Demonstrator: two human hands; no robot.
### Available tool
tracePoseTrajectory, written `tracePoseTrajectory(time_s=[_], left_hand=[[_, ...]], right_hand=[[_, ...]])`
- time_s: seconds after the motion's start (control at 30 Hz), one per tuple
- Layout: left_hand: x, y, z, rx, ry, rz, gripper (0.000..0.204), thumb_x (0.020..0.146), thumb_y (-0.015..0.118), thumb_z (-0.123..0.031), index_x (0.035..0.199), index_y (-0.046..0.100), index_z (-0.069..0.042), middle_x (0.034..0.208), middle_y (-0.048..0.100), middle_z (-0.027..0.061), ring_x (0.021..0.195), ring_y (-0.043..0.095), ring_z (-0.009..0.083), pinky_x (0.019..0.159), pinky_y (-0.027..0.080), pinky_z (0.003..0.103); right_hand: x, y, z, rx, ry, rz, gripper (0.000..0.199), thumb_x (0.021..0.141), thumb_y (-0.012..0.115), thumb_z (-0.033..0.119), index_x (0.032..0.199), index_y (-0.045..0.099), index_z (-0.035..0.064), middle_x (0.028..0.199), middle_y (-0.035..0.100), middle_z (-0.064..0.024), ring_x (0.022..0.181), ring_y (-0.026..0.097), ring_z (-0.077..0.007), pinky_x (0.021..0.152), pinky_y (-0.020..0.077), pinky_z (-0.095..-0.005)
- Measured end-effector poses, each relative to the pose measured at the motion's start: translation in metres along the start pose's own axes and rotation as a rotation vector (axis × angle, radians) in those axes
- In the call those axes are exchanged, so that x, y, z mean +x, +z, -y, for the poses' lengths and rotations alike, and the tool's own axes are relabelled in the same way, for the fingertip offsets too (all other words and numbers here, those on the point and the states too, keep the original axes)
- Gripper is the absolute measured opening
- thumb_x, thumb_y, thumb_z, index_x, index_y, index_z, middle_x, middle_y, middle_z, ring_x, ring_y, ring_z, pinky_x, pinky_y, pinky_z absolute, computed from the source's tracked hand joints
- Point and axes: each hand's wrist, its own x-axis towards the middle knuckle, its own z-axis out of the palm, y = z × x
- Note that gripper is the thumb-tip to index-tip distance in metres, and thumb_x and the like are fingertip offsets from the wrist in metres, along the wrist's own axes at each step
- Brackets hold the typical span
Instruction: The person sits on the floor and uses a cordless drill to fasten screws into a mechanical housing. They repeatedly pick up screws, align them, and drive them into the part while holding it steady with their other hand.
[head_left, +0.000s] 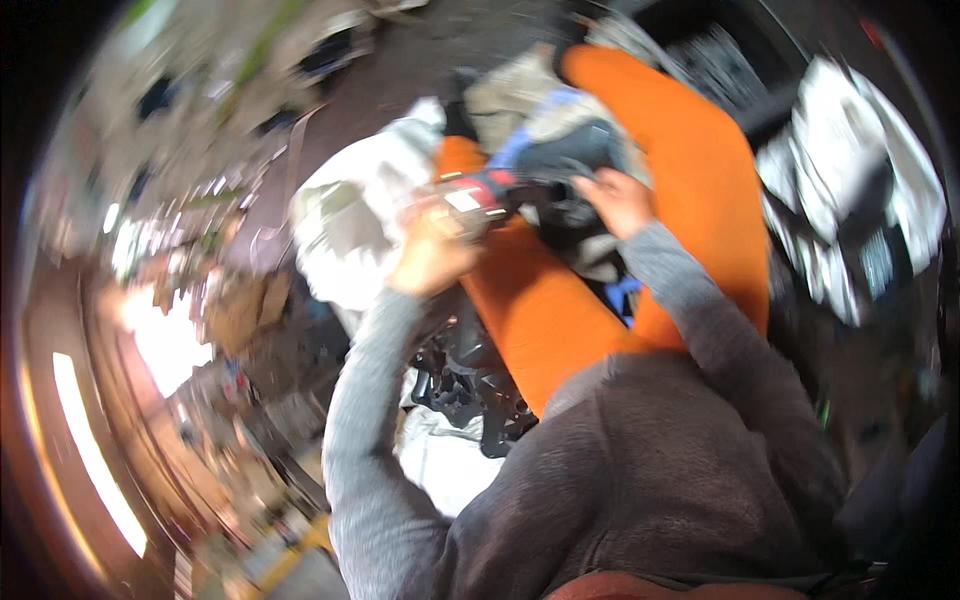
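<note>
The head view is blurred by motion, so fine detail is lost. Just above the centre of the frame the left hand [432,250] is closed around the red-and-black body of what looks like a handheld power tool [478,196], with a white label patch on its side; its exact kind cannot be told. To the right of it the right hand [618,200] rests with curled fingers on a dark grey-black bundle [570,160] at the tool's front end, though whether it grips or only presses there cannot be told. Both hands work over two bright orange trouser legs [700,150] with a smooth, matte cloth look, running from the upper centre down to the middle of the frame. Grey knit sleeves [370,420] come up from the lower edge. Between and above the legs lie crumpled pale, beige and blue cloths [545,105]. Left of the hands sits a bulging white sack [350,215], soft and wrinkled; below it a heap of glossy black moulded parts [460,385] crowds the space by the left forearm. At the upper right lie more white crumpled wrappings [865,180].
</note>
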Motion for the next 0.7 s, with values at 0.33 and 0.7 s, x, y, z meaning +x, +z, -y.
tracePoseTrajectory(time_s=[0.33,0.7], left_hand=[[-0.118,0.064,-0.008,-0.420,0.075,-0.332,0.031,0.075,0.068,-0.016,0.104,0.061,-0.007,0.090,0.068,0.0164,0.086,0.066,0.0350,0.077,0.052,0.039],[-0.168,0.123,-0.013,-0.625,0.222,-0.455,0.046,0.074,0.076,-0.016,0.115,0.060,-0.003,0.098,0.068,0.0156,0.087,0.068,0.0308,0.082,0.054,0.036]], right_hand=[[0.029,0.005,-0.054,-0.040,-0.064,0.023,0.038,0.090,0.067,0.039,0.099,0.070,0.0022,0.062,0.053,0.0008,0.062,0.048,-0.0075,0.052,0.0390,-0.0297],[-0.077,-0.043,0.007,1.039,0.448,0.615,0.048,0.094,0.052,0.002,0.141,0.043,0.0006,0.125,0.060,-0.0114,0.101,0.065,-0.0164,0.081,0.0590,-0.0285]])
